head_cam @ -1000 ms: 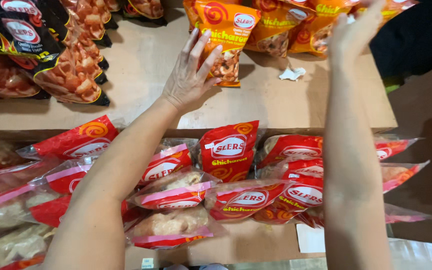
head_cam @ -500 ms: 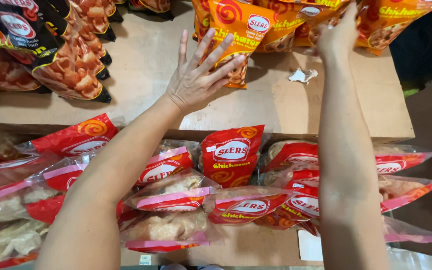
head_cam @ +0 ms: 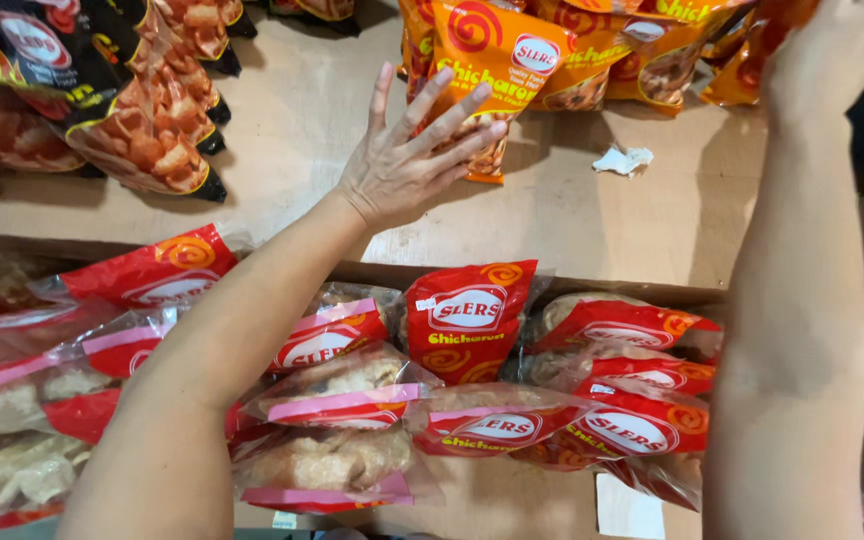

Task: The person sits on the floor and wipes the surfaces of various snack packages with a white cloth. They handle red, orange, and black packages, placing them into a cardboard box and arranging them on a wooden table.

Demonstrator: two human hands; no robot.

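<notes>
Now: left hand touching orange snack bag; right hand among orange bags.

My right hand runs past the top edge, fingers unseen; my left hand covers part of an orange snack bag.

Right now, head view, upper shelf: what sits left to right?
Black-and-orange snack bags → left hand, fingers spread, against an orange snack bag → crumpled white paper scrap → right hand up among the orange bags at the right edge; its grip is unclear.
</notes>
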